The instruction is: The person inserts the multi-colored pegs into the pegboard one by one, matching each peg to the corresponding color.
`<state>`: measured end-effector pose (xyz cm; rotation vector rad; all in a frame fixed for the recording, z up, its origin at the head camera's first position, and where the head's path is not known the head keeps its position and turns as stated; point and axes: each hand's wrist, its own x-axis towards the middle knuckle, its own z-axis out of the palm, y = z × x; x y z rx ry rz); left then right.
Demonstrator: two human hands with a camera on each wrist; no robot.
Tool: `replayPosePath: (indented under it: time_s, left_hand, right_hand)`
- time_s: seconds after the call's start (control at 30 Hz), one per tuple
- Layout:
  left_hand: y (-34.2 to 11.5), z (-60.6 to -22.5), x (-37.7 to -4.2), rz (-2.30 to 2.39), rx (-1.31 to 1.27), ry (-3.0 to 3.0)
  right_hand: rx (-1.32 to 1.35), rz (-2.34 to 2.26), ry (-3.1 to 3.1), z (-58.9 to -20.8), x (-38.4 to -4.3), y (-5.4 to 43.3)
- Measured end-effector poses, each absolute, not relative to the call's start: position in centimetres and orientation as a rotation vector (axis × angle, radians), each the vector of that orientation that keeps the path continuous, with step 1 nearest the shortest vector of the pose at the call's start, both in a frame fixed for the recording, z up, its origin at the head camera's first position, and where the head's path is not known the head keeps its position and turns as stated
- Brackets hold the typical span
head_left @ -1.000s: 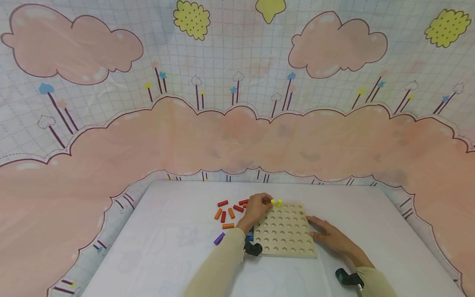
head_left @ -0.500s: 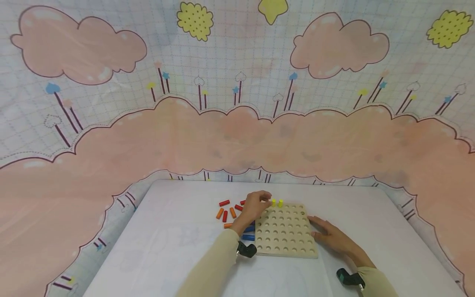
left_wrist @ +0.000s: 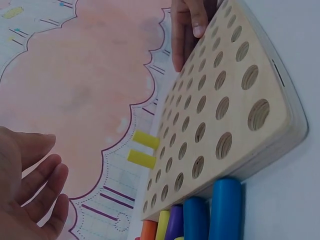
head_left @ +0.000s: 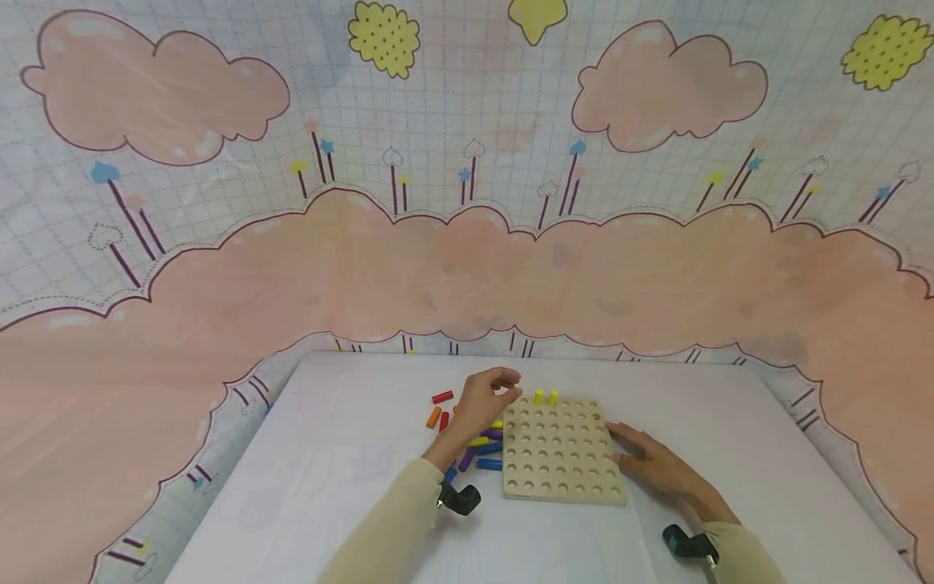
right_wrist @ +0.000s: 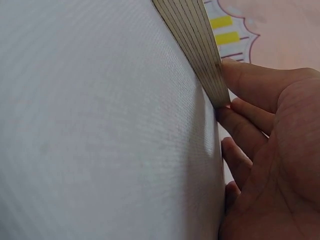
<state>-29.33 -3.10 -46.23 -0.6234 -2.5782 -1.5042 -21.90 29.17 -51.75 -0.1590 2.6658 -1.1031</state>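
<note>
Pegs crowd board's left edge, left hand blocking some, empty, fingers loosely parted; right hand, fingers wide, touches right edge.

Soft, even, slightly muted light covers the white worktop in the head view, with faint shadows beside the sleeves. Both wrist views look dimmer and greyer; in the right one, a soft-edged shadow darkens the worktop near the fingers.

smooth, pale wood with layered edges for the pegboard, smooth matt pegs, finely woven white cloth
</note>
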Motion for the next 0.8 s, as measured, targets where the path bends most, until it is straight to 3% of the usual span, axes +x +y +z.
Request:
replayPosePath:
  time_s: [0.47, 0.8]
  left_hand:
    - [-6.8, -46.6, -26.9, -1.452, -0.526, -2.658]
    - [-9.1, -49.3, -25.7, -1.313, -0.43, -2.841]
  right_hand:
    - [-0.186, -1.105, 2.677, -51.3, -22.0, 29.2]
    - [-0.165, -1.12, 2.648, -51.6, -21.7, 29.2]
